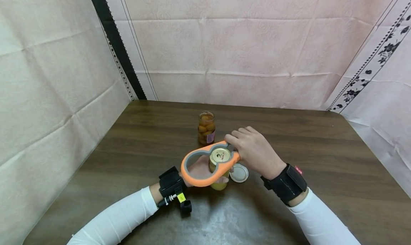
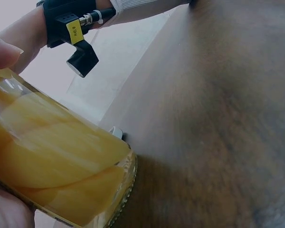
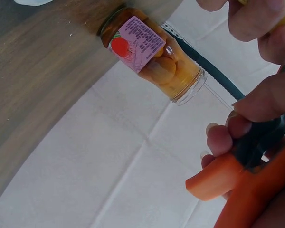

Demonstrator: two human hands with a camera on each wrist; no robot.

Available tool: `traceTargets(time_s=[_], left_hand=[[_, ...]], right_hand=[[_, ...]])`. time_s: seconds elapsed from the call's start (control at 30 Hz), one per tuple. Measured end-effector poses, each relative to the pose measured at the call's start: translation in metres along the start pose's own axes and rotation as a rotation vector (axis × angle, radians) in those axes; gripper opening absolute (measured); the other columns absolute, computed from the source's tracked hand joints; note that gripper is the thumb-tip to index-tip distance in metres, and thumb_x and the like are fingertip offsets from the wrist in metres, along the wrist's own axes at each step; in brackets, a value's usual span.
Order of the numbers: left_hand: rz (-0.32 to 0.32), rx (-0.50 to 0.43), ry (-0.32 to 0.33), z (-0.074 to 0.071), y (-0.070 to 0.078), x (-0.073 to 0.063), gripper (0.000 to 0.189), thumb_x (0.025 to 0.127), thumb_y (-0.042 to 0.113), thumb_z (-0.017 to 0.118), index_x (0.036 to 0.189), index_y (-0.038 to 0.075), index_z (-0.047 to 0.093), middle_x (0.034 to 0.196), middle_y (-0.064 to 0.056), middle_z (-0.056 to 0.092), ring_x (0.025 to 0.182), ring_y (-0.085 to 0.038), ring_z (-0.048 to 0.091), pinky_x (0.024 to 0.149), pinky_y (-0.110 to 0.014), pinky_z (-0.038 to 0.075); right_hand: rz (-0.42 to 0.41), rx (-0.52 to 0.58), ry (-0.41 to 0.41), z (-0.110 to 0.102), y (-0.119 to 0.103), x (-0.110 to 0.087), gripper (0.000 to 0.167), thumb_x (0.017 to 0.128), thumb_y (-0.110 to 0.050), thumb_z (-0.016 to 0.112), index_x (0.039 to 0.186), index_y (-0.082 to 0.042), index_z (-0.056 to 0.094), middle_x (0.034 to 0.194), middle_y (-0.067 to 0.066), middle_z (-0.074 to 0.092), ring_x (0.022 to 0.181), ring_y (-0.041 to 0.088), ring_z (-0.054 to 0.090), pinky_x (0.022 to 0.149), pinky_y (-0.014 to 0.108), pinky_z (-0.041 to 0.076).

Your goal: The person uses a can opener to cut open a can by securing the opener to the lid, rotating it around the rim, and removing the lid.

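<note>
My left hand (image 1: 199,166) grips a glass jar (image 2: 61,152) of yellow fruit pieces around its side; much of this hand lies behind the tool in the head view. A pale metal lid (image 1: 221,154) caps this jar. Around the lid sits an orange jar opener (image 1: 201,183) with a grey inner lining, its round loop to the left and handle ends to the right. My right hand (image 1: 257,150) holds the handle ends, fingers curled over them, as the right wrist view also shows.
Behind the hands stands an uncovered glass jar (image 1: 205,128) of round amber fruit, with a pink label (image 3: 138,43). A loose white lid (image 1: 239,173) lies on the brown wooden table (image 1: 289,216), just right of the held jar. Pale cloth (image 1: 244,56) hangs around the table.
</note>
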State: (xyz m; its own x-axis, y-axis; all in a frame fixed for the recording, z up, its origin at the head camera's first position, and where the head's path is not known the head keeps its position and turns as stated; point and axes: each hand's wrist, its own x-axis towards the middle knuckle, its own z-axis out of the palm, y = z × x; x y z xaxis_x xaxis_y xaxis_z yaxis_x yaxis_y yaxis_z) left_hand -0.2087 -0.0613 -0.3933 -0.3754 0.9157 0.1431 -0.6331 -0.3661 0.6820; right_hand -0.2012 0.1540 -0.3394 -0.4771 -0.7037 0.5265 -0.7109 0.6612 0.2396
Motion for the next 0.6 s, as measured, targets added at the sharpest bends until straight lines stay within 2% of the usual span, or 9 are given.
traceTargets(time_s=[0.03, 0.1, 0.23, 0.43, 0.6], left_hand=[[-0.022, -0.087, -0.01, 0.002, 0.0013, -0.0005, 0.029, 0.103, 0.021, 0.058, 0.13, 0.011, 0.055, 0.116, 0.0, 0.067, 0.106, -0.013, 0.063, 0.102, -0.031, 0.05], [-0.056, -0.185, -0.018, 0.0046, 0.0034, -0.0011, 0.028, 0.105, 0.021, 0.055, 0.13, 0.009, 0.056, 0.117, -0.005, 0.066, 0.108, -0.017, 0.063, 0.104, -0.034, 0.05], [-0.101, -0.267, -0.009, 0.0064, 0.0053, -0.0018, 0.029, 0.105, 0.024, 0.054, 0.129, 0.008, 0.058, 0.118, -0.008, 0.066, 0.109, -0.02, 0.063, 0.104, -0.037, 0.05], [-0.127, -0.306, -0.027, 0.0062, 0.0047, -0.0025, 0.032, 0.108, 0.029, 0.05, 0.128, 0.007, 0.058, 0.117, -0.009, 0.066, 0.109, -0.02, 0.063, 0.103, -0.034, 0.05], [-0.206, -0.507, -0.051, 0.0055, 0.0037, -0.0018, 0.05, 0.11, 0.043, 0.037, 0.127, 0.001, 0.058, 0.117, -0.012, 0.066, 0.11, -0.022, 0.064, 0.104, -0.033, 0.049]], right_hand=[[-0.002, 0.004, 0.001, 0.0003, 0.0004, 0.0004, 0.017, 0.088, -0.013, 0.077, 0.098, -0.015, 0.063, 0.085, -0.001, 0.065, 0.083, 0.019, 0.06, 0.079, 0.035, 0.05], [-0.007, 0.009, 0.003, 0.0011, 0.0012, 0.0015, 0.018, 0.088, -0.013, 0.077, 0.097, -0.015, 0.062, 0.083, -0.002, 0.063, 0.081, 0.019, 0.059, 0.081, 0.035, 0.05], [-0.015, 0.022, 0.0, 0.0025, 0.0027, 0.0033, 0.017, 0.088, -0.013, 0.076, 0.096, -0.015, 0.062, 0.081, -0.002, 0.061, 0.08, 0.018, 0.056, 0.084, 0.036, 0.05], [-0.025, 0.037, 0.002, 0.0033, 0.004, 0.0044, 0.021, 0.084, -0.008, 0.077, 0.097, -0.015, 0.061, 0.083, -0.003, 0.06, 0.082, 0.019, 0.056, 0.089, 0.037, 0.051], [-0.033, 0.056, 0.008, 0.0041, 0.005, 0.0063, 0.022, 0.084, -0.01, 0.078, 0.098, -0.015, 0.062, 0.084, -0.002, 0.06, 0.082, 0.018, 0.054, 0.092, 0.038, 0.051]])
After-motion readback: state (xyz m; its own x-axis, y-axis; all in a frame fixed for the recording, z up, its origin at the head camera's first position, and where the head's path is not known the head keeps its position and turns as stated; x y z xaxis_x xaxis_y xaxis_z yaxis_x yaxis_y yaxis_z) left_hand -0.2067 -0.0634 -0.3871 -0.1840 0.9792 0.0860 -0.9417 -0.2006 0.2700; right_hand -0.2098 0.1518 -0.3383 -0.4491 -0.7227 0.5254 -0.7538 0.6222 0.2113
